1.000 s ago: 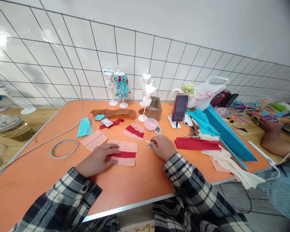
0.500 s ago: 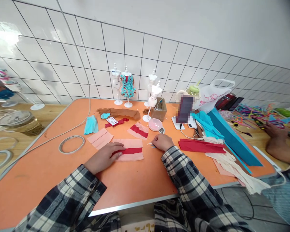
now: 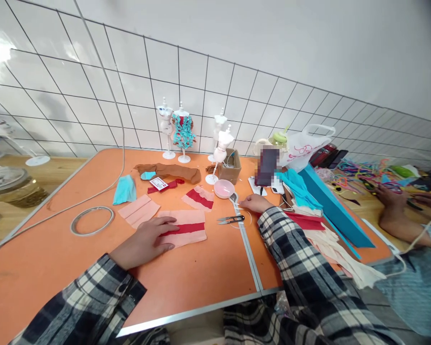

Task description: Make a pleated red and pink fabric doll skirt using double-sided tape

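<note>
My left hand (image 3: 146, 239) lies flat with fingers stretched out on a pink cloth piece with a red stripe (image 3: 187, 228) on the orange table (image 3: 187, 278). My right hand (image 3: 252, 203) rests further right, near the pink bowl (image 3: 224, 188), its fingers curled and partly hidden; what they hold, if anything, is unclear. Small thread snips (image 3: 231, 219) lie on the table just left of that hand, apart from it.
Several small dress forms (image 3: 182, 132) and a cardboard box (image 3: 232, 166) stand at the back. More cloth pieces (image 3: 139, 210), a tape ring (image 3: 92, 220), a phone (image 3: 266, 166) and blue and red sheets (image 3: 330, 201) lie around. Another person's hands (image 3: 391, 196) work at the right.
My right hand has moved right and away from the snips, which now lie alone on the table. My left hand stays on the striped cloth. The view has shifted slightly.
</note>
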A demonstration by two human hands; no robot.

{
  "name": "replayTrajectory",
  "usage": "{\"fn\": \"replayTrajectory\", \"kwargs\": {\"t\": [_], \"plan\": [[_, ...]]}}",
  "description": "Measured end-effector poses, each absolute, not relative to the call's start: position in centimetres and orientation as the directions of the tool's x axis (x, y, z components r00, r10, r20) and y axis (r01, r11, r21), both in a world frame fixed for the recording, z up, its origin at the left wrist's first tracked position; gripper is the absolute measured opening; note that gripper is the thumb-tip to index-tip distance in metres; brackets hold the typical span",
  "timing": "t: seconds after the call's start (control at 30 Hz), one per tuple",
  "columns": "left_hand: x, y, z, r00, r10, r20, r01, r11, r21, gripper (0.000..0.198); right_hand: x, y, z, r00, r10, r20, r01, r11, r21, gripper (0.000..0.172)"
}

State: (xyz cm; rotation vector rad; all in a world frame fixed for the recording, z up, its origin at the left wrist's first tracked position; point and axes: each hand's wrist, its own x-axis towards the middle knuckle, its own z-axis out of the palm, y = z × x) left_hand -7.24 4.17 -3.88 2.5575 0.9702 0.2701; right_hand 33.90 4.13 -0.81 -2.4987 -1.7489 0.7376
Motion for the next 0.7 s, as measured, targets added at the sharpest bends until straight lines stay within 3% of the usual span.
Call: {"fn": "replayTrajectory", "kwargs": {"t": [0.33, 0.7], "plan": [[-7.2, 4.2, -3.8, 0.741, 0.671, 0.035, 0.596, -0.680, 0.428, 0.047, 33.2, 5.3, -2.0, 0.308, 0.878, -0.367, 0.907, -0.387, -0.165, 0.028], [-7.2, 3.8, -3.6, 0.716, 0.695, 0.060, 0.603, -0.660, 0.449, 0.043, 32.5, 2.8, -1.1, 0.256, 0.964, -0.064, 0.907, -0.263, -0.329, 0.024]]}}
